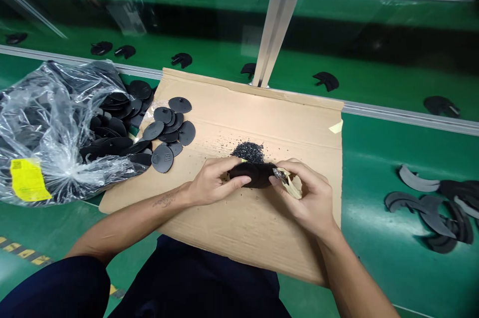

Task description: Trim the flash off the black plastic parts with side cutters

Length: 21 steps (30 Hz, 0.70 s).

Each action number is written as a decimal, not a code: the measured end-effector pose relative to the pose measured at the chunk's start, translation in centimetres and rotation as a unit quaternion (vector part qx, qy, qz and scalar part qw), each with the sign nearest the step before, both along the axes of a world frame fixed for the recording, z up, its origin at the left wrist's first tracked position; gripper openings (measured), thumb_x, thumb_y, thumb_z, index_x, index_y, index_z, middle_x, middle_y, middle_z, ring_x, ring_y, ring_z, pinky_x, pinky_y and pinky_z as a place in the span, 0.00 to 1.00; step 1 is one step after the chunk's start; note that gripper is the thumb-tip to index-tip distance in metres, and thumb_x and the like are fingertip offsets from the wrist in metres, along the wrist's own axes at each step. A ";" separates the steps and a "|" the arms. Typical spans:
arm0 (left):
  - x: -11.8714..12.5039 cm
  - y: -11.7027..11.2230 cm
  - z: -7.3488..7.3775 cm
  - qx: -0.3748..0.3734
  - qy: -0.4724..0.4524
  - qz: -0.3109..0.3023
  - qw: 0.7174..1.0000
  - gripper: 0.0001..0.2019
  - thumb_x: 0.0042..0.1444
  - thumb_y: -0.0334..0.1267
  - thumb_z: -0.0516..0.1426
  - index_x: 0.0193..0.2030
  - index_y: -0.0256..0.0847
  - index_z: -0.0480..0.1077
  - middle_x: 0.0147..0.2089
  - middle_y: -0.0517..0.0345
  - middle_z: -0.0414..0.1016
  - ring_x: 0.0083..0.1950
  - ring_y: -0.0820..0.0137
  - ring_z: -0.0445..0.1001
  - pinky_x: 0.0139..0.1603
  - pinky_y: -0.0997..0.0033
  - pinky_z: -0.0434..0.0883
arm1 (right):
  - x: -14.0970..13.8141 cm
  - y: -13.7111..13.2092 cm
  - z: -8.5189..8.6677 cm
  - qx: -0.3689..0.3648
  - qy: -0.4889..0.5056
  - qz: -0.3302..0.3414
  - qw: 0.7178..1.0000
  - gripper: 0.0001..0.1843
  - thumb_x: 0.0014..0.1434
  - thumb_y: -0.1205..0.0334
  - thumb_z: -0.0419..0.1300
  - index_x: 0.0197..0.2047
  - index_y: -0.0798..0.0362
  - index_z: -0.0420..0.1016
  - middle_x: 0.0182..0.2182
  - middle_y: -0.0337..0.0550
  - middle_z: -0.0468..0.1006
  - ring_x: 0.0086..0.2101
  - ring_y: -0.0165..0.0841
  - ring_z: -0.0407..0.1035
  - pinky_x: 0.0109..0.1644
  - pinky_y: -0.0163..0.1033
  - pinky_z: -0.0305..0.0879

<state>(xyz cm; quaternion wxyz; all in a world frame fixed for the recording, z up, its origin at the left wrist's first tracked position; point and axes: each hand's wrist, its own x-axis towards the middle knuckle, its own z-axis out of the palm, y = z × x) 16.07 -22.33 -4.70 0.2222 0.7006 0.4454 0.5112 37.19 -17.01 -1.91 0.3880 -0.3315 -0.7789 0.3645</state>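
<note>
My left hand (215,181) grips a flat black plastic disc (251,175) by its left side, with the thumb on top. My right hand (312,203) is closed around a small metal tool wrapped in cream tape (292,185), whose shiny end meets the right edge of the disc. The tool's exact kind is mostly hidden by the fingers. Just beyond the disc, a heap of black shavings (249,151) lies on the cardboard sheet (220,223). Several loose black discs (171,128) overlap on the sheet's left part.
To the left, a clear plastic bag (41,118) with a yellow label (30,179) spills more black discs. Curved black parts (430,208) lie on the green surface at right. A metal post (279,18) and rail stand behind the cardboard, before a clear panel.
</note>
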 end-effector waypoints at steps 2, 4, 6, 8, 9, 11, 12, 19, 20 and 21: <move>0.0 0.0 0.0 0.001 0.001 0.000 1.000 0.09 0.63 0.39 0.60 0.35 0.36 0.68 0.26 0.63 0.66 0.26 0.79 0.63 0.26 0.80 0.63 | 0.0 0.0 0.0 0.003 -0.001 0.000 1.000 0.06 0.60 0.66 0.64 0.42 0.50 0.77 0.33 0.42 0.80 0.30 0.32 0.73 0.31 0.37 0.70; 0.0 0.0 0.0 0.003 0.003 -0.001 1.000 0.09 0.63 0.39 0.60 0.35 0.36 0.68 0.26 0.63 0.66 0.26 0.79 0.62 0.26 0.80 0.63 | 0.0 0.1 -0.1 0.008 -0.001 0.000 1.000 0.07 0.60 0.66 0.64 0.42 0.50 0.77 0.33 0.42 0.80 0.30 0.32 0.72 0.31 0.37 0.69; 0.0 0.0 -0.1 0.003 0.005 -0.001 1.000 0.10 0.63 0.39 0.60 0.34 0.37 0.67 0.26 0.63 0.64 0.25 0.79 0.61 0.25 0.80 0.62 | 0.0 0.1 -0.2 0.014 0.001 0.002 1.000 0.07 0.60 0.68 0.64 0.43 0.50 0.76 0.33 0.41 0.80 0.30 0.32 0.72 0.31 0.36 0.69; -0.1 0.0 -0.1 0.001 0.006 -0.003 1.000 0.10 0.63 0.39 0.61 0.34 0.37 0.67 0.26 0.63 0.64 0.26 0.79 0.61 0.26 0.79 0.62 | 0.0 0.1 -0.2 0.019 0.006 0.008 1.000 0.08 0.60 0.69 0.64 0.43 0.49 0.76 0.33 0.41 0.79 0.30 0.31 0.72 0.32 0.36 0.69; -0.1 0.0 -0.2 0.001 0.006 -0.004 1.000 0.10 0.63 0.39 0.61 0.35 0.37 0.67 0.26 0.63 0.64 0.26 0.78 0.62 0.26 0.79 0.62 | 0.0 0.2 -0.2 0.020 0.008 0.010 1.000 0.09 0.60 0.69 0.64 0.43 0.49 0.76 0.34 0.41 0.79 0.31 0.31 0.72 0.32 0.36 0.69; -0.1 0.0 -0.2 -0.002 0.007 -0.006 1.000 0.09 0.63 0.39 0.61 0.35 0.37 0.68 0.26 0.63 0.64 0.26 0.78 0.62 0.27 0.79 0.62 | 0.0 0.2 -0.2 0.019 0.008 0.012 1.000 0.09 0.60 0.69 0.64 0.43 0.49 0.76 0.34 0.41 0.79 0.31 0.32 0.72 0.33 0.37 0.69; -0.2 0.0 -0.3 -0.002 0.007 -0.007 1.000 0.09 0.63 0.39 0.61 0.35 0.37 0.68 0.26 0.63 0.64 0.26 0.78 0.62 0.27 0.79 0.62 | 0.0 0.2 -0.2 0.017 0.006 0.012 1.000 0.08 0.60 0.69 0.64 0.43 0.49 0.76 0.34 0.41 0.79 0.31 0.32 0.72 0.33 0.37 0.69; -0.1 0.0 -0.3 0.008 0.017 -0.001 1.000 0.10 0.63 0.39 0.61 0.35 0.36 0.68 0.26 0.63 0.63 0.26 0.78 0.61 0.26 0.78 0.61 | 0.0 0.2 -0.2 0.029 0.012 0.020 0.999 0.09 0.60 0.70 0.64 0.43 0.50 0.76 0.33 0.41 0.79 0.31 0.32 0.72 0.32 0.37 0.69; -0.1 0.1 -0.2 0.009 0.017 0.000 1.000 0.10 0.63 0.40 0.61 0.34 0.36 0.68 0.25 0.63 0.64 0.26 0.78 0.61 0.26 0.78 0.61 | 0.1 0.2 -0.3 0.033 0.015 0.022 0.999 0.09 0.60 0.71 0.64 0.43 0.50 0.76 0.33 0.41 0.79 0.31 0.32 0.72 0.32 0.37 0.69; -0.1 0.1 -0.2 0.009 0.018 -0.001 1.000 0.10 0.63 0.39 0.61 0.34 0.36 0.69 0.26 0.63 0.64 0.26 0.78 0.61 0.26 0.78 0.62 | 0.1 0.2 -0.3 0.035 0.018 0.026 0.999 0.09 0.60 0.71 0.64 0.43 0.50 0.76 0.33 0.41 0.79 0.31 0.32 0.72 0.33 0.37 0.69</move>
